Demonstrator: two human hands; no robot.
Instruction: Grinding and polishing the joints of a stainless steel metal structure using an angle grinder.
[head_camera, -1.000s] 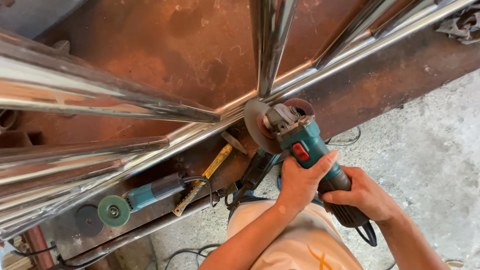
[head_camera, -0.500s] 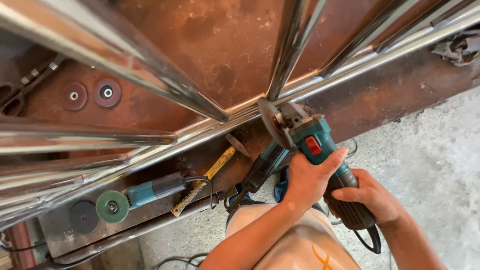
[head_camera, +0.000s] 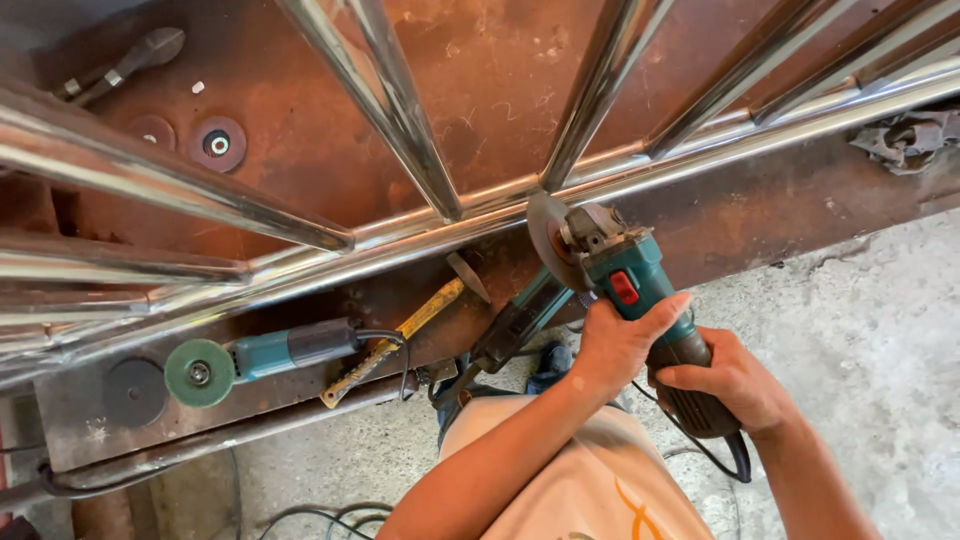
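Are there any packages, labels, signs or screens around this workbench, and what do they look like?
No packages, signs or screens are in view.
Red patch: on the teal angle grinder held by the left hand and right hand; small, rectangular, maybe a switch or a label.
Orange mark: on the person's pale shirt, bottom of the picture; curved strokes, partly cut off.

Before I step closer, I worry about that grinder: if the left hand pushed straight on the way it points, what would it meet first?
Probably the long steel rail. The left hand grips the teal grinder, whose disc looks at or very near the rail already; depth is unclear.
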